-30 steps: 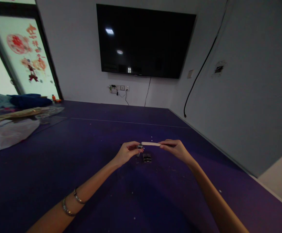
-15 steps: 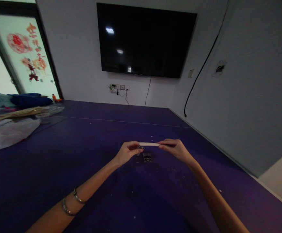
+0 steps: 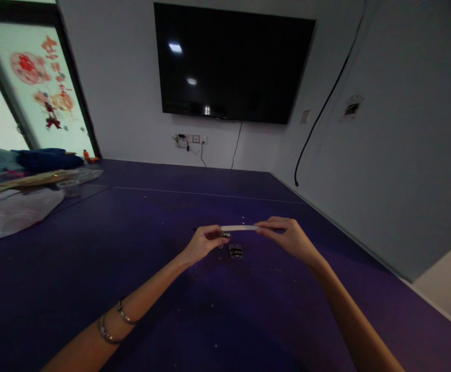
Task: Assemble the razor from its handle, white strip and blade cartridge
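Between my two hands a narrow white strip [image 3: 239, 228] is stretched nearly level above the dark purple surface; what it is made of I cannot tell. My left hand [image 3: 206, 242] is closed at the strip's left end and also has a small shiny metallic piece [image 3: 226, 235] between thumb and fingers, just under the strip. My right hand [image 3: 283, 233] pinches the right end with thumb and fingertips. Below the strip, a small dark object with metallic-looking parts [image 3: 236, 251] lies on the surface, near the left fingertips.
White specks dot the purple surface [image 3: 163, 320]. To the far left lie a clear plastic bag [image 3: 19, 214], brown wrapping and blue cloth [image 3: 49, 160]. A large television [image 3: 233, 64] is mounted on the wall ahead, and a black cable [image 3: 322, 111] hangs at the right wall.
My right hand has shifted slightly right and up with its end of the strip, which now looks straighter and a bit longer. The left hand stays almost in place.
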`<state>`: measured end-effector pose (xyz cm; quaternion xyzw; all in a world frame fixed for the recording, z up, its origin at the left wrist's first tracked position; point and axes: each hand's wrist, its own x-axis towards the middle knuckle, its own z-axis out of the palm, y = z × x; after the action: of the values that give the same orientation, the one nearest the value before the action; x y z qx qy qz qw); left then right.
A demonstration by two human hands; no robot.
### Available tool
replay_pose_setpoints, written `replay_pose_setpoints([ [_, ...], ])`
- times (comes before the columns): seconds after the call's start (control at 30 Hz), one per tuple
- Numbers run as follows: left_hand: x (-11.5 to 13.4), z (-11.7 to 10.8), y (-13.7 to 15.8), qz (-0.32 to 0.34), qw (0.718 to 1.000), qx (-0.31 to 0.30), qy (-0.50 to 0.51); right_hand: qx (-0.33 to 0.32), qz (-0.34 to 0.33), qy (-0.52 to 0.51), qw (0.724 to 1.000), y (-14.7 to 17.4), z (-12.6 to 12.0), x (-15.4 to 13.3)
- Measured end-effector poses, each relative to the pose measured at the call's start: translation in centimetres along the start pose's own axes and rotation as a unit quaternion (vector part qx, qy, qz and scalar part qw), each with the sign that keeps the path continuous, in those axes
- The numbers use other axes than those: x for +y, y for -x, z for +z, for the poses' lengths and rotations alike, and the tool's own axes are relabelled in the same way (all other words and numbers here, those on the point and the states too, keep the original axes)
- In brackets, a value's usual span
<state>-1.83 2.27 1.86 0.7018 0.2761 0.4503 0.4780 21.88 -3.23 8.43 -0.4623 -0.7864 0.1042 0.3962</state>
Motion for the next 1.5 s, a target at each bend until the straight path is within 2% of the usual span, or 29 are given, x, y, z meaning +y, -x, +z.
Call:
replay_pose_setpoints([
  [0.3, 0.1, 0.0, 0.0, -0.006, 1.0, -0.006, 0.006, -0.015, -0.016, -0.009, 1.0, 0.1, -0.2, -0.4],
  [0.53, 0.3, 0.1, 0.2, -0.008, 1.0, 0.006, 0.007, -0.004, 0.038, -0.018, 0.999, 0.1, -0.4, 1.2],
  [0.7, 0.7, 0.4, 0.3, -0.007, 0.999, 0.033, -0.022, 0.086, 0.078, -0.091, 0.989, -0.1, -0.4, 1.8],
  [0.87, 0.4, 0.6, 0.3, 0.011, 0.998, 0.067, -0.009, 0.16, 0.132, -0.188, 0.96, -0.4, -0.1, 1.7],
  [0.93, 0.2, 0.6, 0.2, 0.02, 0.997, 0.077, 0.003, 0.178, 0.149, -0.267, 0.935, -0.3, -0.1, 0.9],
  [1.0, 0.1, 0.5, 0.2, 0.01, 0.996, 0.08, 0.025, 0.169, 0.175, -0.37, 0.897, -0.2, -0.1, -0.3],
  [1.17, 0.2, 0.6, 0.2, -0.029, 0.995, 0.086, 0.044, 0.083, 0.223, -0.581, 0.778, -0.2, 0.6, -2.8],
  [1.37, -0.1, 0.7, 0.1, -0.04, 0.986, 0.16, -0.01, 0.016, 0.289, -0.69, 0.663, 0.4, 4.1, -3.6],
  [1.5, 0.2, 1.2, 0.2, -0.045, 0.983, 0.174, 0.03, 0.002, 0.342, -0.723, 0.601, 1.7, 6.7, -3.4],
])
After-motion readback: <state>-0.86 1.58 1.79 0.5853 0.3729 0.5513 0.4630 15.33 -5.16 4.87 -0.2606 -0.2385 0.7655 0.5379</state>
